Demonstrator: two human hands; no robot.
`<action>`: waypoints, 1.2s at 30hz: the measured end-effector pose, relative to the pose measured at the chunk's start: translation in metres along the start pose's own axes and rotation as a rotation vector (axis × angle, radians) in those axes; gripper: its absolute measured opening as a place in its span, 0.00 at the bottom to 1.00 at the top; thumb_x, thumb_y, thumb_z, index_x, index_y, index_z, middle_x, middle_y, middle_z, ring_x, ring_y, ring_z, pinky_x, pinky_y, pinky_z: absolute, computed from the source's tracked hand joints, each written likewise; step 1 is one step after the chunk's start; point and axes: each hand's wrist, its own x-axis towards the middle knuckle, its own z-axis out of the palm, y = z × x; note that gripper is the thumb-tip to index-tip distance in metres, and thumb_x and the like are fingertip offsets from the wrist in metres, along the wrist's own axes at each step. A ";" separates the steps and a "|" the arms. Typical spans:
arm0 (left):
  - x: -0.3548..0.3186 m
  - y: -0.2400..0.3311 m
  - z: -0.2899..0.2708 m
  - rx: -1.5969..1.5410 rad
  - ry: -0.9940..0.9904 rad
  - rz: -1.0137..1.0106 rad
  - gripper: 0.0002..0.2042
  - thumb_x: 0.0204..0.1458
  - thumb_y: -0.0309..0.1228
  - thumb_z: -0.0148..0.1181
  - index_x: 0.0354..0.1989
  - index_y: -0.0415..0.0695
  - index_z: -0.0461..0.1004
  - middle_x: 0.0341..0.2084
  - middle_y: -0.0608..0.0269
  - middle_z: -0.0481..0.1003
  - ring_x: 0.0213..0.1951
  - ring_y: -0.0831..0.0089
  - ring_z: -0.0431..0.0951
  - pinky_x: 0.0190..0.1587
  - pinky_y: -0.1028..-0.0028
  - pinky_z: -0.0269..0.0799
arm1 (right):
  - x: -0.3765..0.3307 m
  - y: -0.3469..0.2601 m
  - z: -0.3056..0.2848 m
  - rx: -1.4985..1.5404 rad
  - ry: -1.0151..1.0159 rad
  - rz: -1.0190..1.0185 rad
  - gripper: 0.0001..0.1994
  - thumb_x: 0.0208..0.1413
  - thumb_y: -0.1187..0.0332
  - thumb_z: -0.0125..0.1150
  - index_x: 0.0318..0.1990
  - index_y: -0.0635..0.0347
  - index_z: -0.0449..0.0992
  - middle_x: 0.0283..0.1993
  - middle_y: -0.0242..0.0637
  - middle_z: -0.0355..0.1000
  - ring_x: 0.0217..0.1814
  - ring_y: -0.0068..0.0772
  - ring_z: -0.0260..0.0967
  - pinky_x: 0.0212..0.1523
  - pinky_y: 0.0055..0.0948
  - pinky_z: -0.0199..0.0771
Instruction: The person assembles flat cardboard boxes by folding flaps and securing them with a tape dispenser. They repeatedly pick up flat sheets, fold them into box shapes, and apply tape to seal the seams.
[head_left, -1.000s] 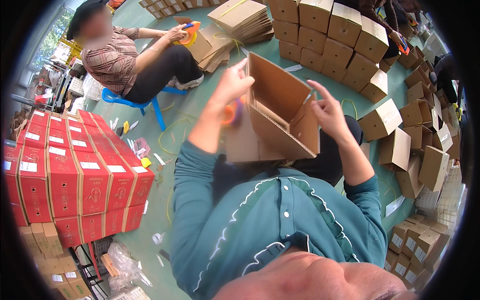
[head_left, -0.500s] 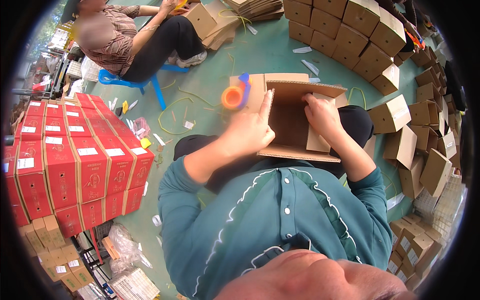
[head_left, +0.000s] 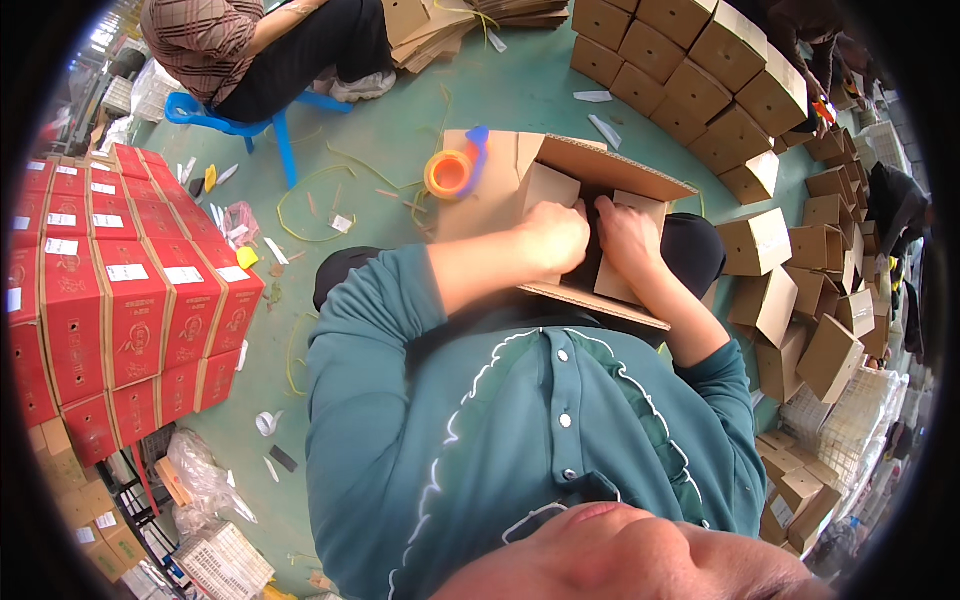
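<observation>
A brown cardboard box lies across my lap, its opening toward me and its long flaps standing out. My left hand is curled over the left short flap, which leans inward. At the right short flap, my right hand has its fingers bent round the edge. The hands are close together at the opening, and their fingertips are partly hidden. Left of the box, a tape dispenser with an orange roll and purple-blue handle rests on flat cardboard.
Red cartons are stacked at the left. Closed brown boxes form a wall at the far right, with open boxes nearer. A person sits on a blue stool. Yellow straps and scraps litter the green floor.
My left hand has moved right from the box's left edge onto the short flap, which now leans inward. My right hand stays at the right flap. The whole view has shifted slightly.
</observation>
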 end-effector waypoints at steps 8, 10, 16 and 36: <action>-0.007 -0.024 -0.008 -0.133 0.128 0.097 0.19 0.52 0.28 0.50 0.53 0.37 0.69 0.27 0.45 0.78 0.33 0.51 0.80 0.34 0.56 0.76 | -0.053 0.021 -0.084 0.639 -0.390 -0.217 0.40 0.47 0.45 0.67 0.64 0.58 0.62 0.62 0.52 0.65 0.63 0.51 0.63 0.62 0.40 0.64; -0.009 -0.025 -0.003 -0.176 0.172 0.027 0.18 0.53 0.28 0.49 0.53 0.38 0.70 0.28 0.45 0.78 0.33 0.50 0.80 0.35 0.56 0.75 | -0.060 0.017 -0.095 0.514 -0.438 -0.334 0.40 0.45 0.44 0.68 0.64 0.54 0.64 0.66 0.51 0.61 0.70 0.50 0.56 0.65 0.40 0.62; -0.033 -0.020 0.000 -0.287 0.232 -0.117 0.18 0.57 0.32 0.48 0.55 0.41 0.70 0.32 0.47 0.78 0.35 0.48 0.78 0.39 0.54 0.74 | -0.051 0.022 -0.096 0.534 -0.544 -0.321 0.22 0.50 0.52 0.68 0.50 0.53 0.79 0.59 0.44 0.70 0.71 0.48 0.54 0.62 0.39 0.65; 0.012 -0.056 -0.112 -0.589 0.386 0.038 0.15 0.61 0.33 0.48 0.54 0.43 0.72 0.37 0.56 0.78 0.40 0.72 0.78 0.44 0.73 0.72 | -0.043 0.015 -0.025 0.181 0.429 -0.394 0.18 0.46 0.70 0.69 0.47 0.51 0.79 0.53 0.32 0.71 0.60 0.41 0.66 0.59 0.39 0.65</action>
